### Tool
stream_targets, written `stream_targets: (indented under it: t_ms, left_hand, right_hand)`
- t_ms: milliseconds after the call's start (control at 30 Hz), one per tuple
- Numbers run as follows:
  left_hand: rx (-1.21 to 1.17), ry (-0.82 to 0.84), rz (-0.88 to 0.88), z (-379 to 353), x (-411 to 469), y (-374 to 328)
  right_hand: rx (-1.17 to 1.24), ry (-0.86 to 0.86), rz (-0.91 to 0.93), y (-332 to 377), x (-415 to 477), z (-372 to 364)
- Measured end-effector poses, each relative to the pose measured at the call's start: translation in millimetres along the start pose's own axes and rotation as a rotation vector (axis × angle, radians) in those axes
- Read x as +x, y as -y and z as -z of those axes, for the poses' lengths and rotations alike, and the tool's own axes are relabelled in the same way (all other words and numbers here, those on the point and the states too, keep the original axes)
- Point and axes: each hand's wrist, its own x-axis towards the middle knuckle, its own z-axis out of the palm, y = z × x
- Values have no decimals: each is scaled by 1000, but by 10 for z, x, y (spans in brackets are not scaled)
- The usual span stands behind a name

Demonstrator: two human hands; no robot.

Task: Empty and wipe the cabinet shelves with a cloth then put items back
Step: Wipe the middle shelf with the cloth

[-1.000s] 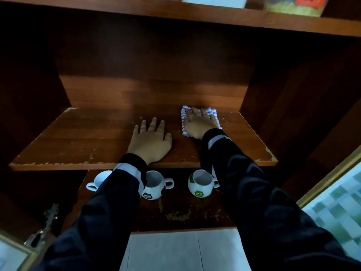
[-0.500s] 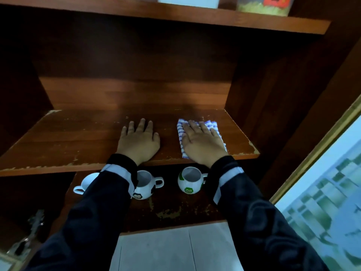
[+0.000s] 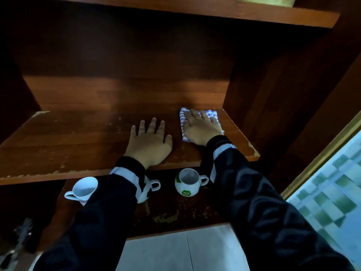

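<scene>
The middle shelf (image 3: pixel 78 145) carries no items, so by the look of it the emptying of this level is done and the wiping is in hand. The blue-and-white striped cloth (image 3: pixel 183 126) lies on the right part of the shelf, toward the far edge near the right side wall. The right hand (image 3: pixel 201 128) presses it flat with straight fingers, so this grip is open, not closed round the fabric. The left hand (image 3: pixel 150 141) lies flat on the bare wood just left of the cloth, fingers spread, its grip likewise open and holding nothing. It seems to be a brace.

The long left stretch of the shelf is worn and flecked along its near edge. Whether it has been wiped cannot be told from the surface.

Three mugs stand on the lower shelf (image 3: pixel 175 214): a white cup (image 3: pixel 84 187) to the left, a football-patterned mug (image 3: pixel 146 193) half hidden by the left sleeve, and a green-and-white mug (image 3: pixel 187 184) to the right. If they belong on the middle shelf, they are yet to be put back. The lower shelf shows patchy wear near its front, and the upper shelf (image 3: pixel 195 14) has at least one package on it, so both levels probably remain to be emptied and wiped. Overall the job looks less than halfway through.
</scene>
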Motion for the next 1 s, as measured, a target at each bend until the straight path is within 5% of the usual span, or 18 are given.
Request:
stream_targets:
  t_ms: [333,1000]
  left_hand:
    - [-17,26,-23,34,10,31]
    - [10,14,-4,-48,-9,-311]
  right_hand:
    - [18,6,-81,-38,253,82]
    - [9,-53,-18,-261,-624,-65]
